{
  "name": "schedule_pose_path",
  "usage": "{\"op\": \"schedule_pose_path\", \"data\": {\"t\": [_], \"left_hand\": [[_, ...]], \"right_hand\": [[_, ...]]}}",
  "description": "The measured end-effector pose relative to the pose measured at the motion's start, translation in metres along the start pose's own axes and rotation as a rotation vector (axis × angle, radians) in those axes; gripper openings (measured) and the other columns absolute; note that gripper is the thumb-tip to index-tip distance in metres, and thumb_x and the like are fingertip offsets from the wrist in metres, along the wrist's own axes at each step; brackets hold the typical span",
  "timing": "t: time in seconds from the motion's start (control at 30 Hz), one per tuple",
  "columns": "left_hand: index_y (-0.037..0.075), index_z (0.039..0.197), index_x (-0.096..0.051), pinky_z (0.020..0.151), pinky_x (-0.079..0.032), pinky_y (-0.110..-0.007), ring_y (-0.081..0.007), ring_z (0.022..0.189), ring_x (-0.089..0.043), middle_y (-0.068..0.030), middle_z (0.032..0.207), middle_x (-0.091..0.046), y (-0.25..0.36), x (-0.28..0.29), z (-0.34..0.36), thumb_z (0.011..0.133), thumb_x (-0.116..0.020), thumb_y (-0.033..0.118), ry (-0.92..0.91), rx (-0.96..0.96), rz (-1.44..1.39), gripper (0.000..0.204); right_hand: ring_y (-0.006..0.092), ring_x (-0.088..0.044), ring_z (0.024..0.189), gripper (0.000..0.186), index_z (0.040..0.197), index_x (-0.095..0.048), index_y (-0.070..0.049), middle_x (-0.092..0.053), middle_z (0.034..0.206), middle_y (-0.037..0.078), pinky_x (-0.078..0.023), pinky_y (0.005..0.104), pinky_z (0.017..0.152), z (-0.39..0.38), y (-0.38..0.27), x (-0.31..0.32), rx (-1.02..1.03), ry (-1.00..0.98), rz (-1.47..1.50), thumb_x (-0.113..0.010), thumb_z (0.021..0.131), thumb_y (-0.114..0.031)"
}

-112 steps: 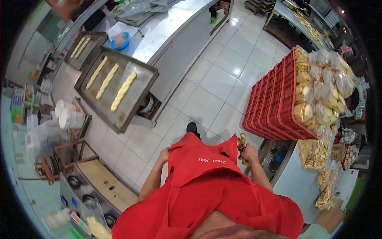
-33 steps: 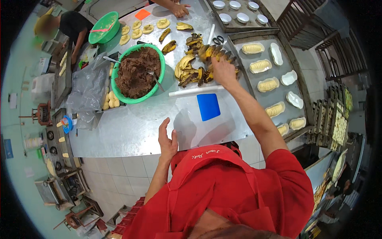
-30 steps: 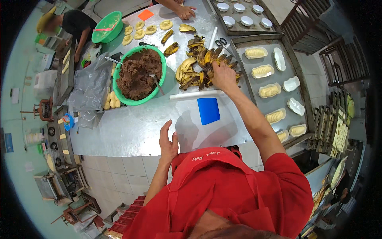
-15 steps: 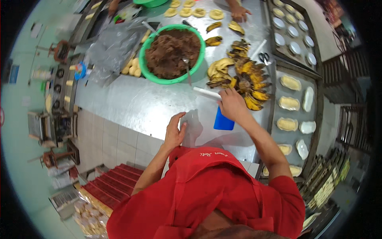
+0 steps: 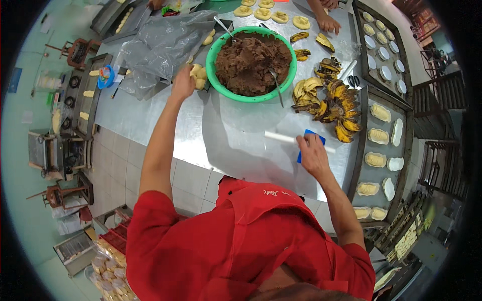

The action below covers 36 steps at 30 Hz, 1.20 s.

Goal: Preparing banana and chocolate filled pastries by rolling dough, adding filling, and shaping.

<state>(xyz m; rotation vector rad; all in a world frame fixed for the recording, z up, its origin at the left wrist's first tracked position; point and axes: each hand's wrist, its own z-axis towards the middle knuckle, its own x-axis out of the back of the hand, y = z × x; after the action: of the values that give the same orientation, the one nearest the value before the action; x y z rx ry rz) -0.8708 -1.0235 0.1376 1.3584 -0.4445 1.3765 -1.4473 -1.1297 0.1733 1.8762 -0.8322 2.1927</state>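
Leaning over the metal counter (image 5: 228,138), a person in a red apron (image 5: 261,198) has both arms stretched forward and well apart. The right hand (image 5: 314,154) is closed around the white rolling pin (image 5: 279,136), its fingers bent and close together over the rod. The pin lies across a blue scraper (image 5: 311,132), which shows on both sides of the hand. The left hand (image 5: 183,84) is at the pale dough balls (image 5: 200,78), next to a crumpled clear plastic sheet (image 5: 155,47); its fingertips are too small to make out, so whether they pinch anything cannot be told.

Between the two arms, farther in, stands a green bowl (image 5: 251,99) heaped with brown filling (image 5: 251,62), with two spoons in it. Right of the bowl lies a dark-spotted banana bunch (image 5: 343,106), beyond the rolling pin, with scissors (image 5: 354,81) near it. Along the right side, a tray (image 5: 374,175) holds ridged dough loaves (image 5: 378,136) in pale liners. At the far edge, a co-worker's hand (image 5: 329,23) is beside flattened dough rounds (image 5: 301,22).
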Motion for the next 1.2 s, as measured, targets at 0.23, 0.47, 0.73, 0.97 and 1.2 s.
{"op": "schedule_pose_path", "data": {"t": [0.23,0.47,0.73,0.97,1.2], "left_hand": [[0.006,0.134,-0.068,0.114,-0.048,-0.054,-0.0375,0.142,-0.055,-0.0190,0.140,-0.068,-0.029,-0.006,0.082,0.094,-0.075,0.042,-0.503,-0.209,0.472,0.054],[0.003,0.134,-0.060,0.100,-0.057,-0.044,-0.0362,0.119,-0.068,-0.0183,0.129,-0.067,-0.078,0.011,0.089,0.095,-0.082,0.019,0.067,-0.042,-0.467,0.046],[0.002,0.134,-0.061,0.102,-0.057,-0.040,-0.0219,0.116,-0.068,-0.0108,0.127,-0.068,0.007,0.067,-0.026,0.105,-0.065,0.003,0.250,0.159,-1.144,0.030],[0.005,0.143,-0.062,0.095,-0.060,-0.036,-0.0225,0.111,-0.071,-0.0095,0.128,-0.068,0.215,-0.028,-0.211,0.092,-0.083,0.002,-0.603,0.438,-1.179,0.055],[0.007,0.139,-0.069,0.102,-0.053,-0.051,-0.0365,0.119,-0.064,-0.0154,0.133,-0.066,0.226,-0.042,-0.245,0.098,-0.076,0.022,-0.238,-0.355,-0.170,0.044]], "right_hand": [[0.0436,-0.055,0.139,0.037,0.133,-0.065,-0.002,-0.059,0.149,0.022,-0.043,0.0557,0.116,-0.063,-0.025,-0.059,-0.381,0.190,-0.269,-0.057,0.098,-0.007],[0.0411,-0.057,0.134,0.044,0.141,-0.067,-0.014,-0.062,0.141,0.019,-0.044,0.0538,0.115,-0.062,-0.043,-0.089,-0.579,0.345,-0.251,-0.061,0.098,-0.005],[0.0330,-0.058,0.114,0.061,0.152,-0.068,-0.030,-0.063,0.120,0.011,-0.046,0.0479,0.103,-0.068,-0.055,-0.073,-0.552,0.316,-0.168,-0.068,0.096,-0.007],[0.0330,-0.059,0.113,0.056,0.150,-0.067,-0.018,-0.065,0.120,0.015,-0.047,0.0465,0.100,-0.038,-0.046,-0.095,-0.406,0.435,0.060,-0.075,0.095,-0.012],[0.0332,-0.060,0.116,0.036,0.129,-0.073,-0.012,-0.067,0.119,0.011,-0.048,0.0487,0.099,-0.037,-0.061,-0.096,-0.527,0.411,0.024,-0.079,0.094,-0.017]]}}
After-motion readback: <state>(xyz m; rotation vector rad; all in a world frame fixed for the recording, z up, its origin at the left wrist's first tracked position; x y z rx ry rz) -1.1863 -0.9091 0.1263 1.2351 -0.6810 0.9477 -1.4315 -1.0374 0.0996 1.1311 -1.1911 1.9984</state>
